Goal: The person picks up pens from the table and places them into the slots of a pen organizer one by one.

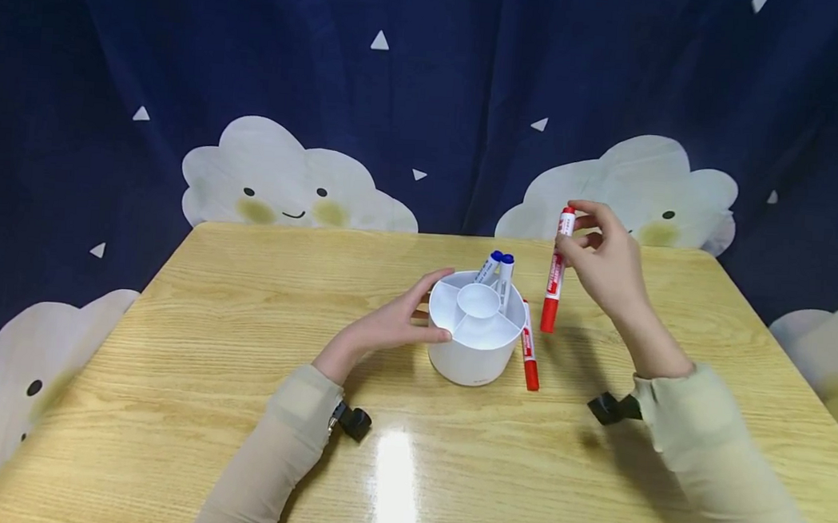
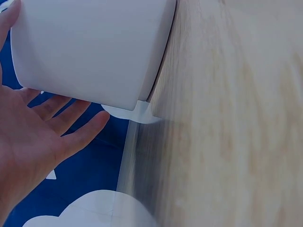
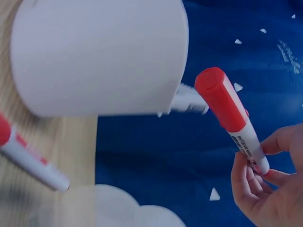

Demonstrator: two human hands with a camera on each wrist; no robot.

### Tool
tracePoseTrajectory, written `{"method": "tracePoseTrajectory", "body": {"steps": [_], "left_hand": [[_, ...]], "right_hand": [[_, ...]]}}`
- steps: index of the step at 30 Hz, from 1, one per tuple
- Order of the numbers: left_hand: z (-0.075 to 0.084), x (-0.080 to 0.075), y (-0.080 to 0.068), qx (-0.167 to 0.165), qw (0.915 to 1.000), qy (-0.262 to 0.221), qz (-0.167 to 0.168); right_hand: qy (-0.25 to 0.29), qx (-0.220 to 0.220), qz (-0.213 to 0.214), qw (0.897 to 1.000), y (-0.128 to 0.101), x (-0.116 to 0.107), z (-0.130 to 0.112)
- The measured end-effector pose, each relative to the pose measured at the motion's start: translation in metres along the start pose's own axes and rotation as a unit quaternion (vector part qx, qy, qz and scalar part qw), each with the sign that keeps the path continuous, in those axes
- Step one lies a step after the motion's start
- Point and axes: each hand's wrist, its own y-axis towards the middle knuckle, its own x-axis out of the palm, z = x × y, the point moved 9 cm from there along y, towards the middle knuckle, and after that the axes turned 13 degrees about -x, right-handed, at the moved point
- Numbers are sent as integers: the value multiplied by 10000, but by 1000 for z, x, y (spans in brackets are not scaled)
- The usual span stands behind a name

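A round white pen organizer (image 1: 474, 361), split into compartments about a central cup, stands on the wooden table. My left hand (image 1: 404, 317) holds its left side, thumb over the front rim and fingers round the back; the left wrist view shows those fingers (image 2: 80, 130) spread behind the white wall. Two blue-ended markers (image 1: 505, 283) lean in the back compartment. To the right, my right hand (image 1: 606, 257) pinches a red whiteboard marker (image 1: 557, 270) between thumb and fingers, above the table, nearly upright with its red cap (image 3: 220, 97) downward.
Another red marker (image 1: 530, 348) lies on the table (image 1: 242, 323) close against the organizer's right side. A dark blue curtain (image 1: 443, 95) with clouds and white triangles hangs behind the far table edge.
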Motion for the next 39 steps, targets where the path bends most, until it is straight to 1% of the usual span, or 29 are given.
{"method": "tracePoseTrajectory", "body": {"steps": [4, 7, 13, 17, 22, 24, 30, 31, 33, 39], "left_hand": [[0, 1, -1, -39, 10000, 5, -63], [0, 2, -1, -71, 9999, -6, -102], [-1, 1, 0, -81, 9999, -18, -64], [0, 1, -1, -67, 10000, 20, -30], [1, 0, -1, -72, 10000, -1, -12], [1, 0, -2, -96, 10000, -24, -10], [2, 0, -2, -110, 9999, -49, -13], [2, 0, -2, -107, 9999, -46, -15], [2, 0, -2, -105, 9999, -41, -17], [2, 1, -3, -95, 9999, -16, -36]], "right_hand": [[341, -220, 204, 9990, 3, 4, -14], [621, -454, 394, 9963, 6, 6, -24], [1162, -854, 804, 9863, 8, 4, -51], [1413, -986, 924, 9807, 5, 4, -67], [1497, -1025, 877, 9795, 4, 10, -73], [1361, -991, 812, 9824, 3, 14, -71], [1101, -961, 520, 9879, 2, 31, -47], [1080, -977, 465, 9882, 1, 33, -46], [1063, -992, 350, 9887, -2, 36, -48], [1096, -1037, 80, 9885, -14, 42, -64]]}}
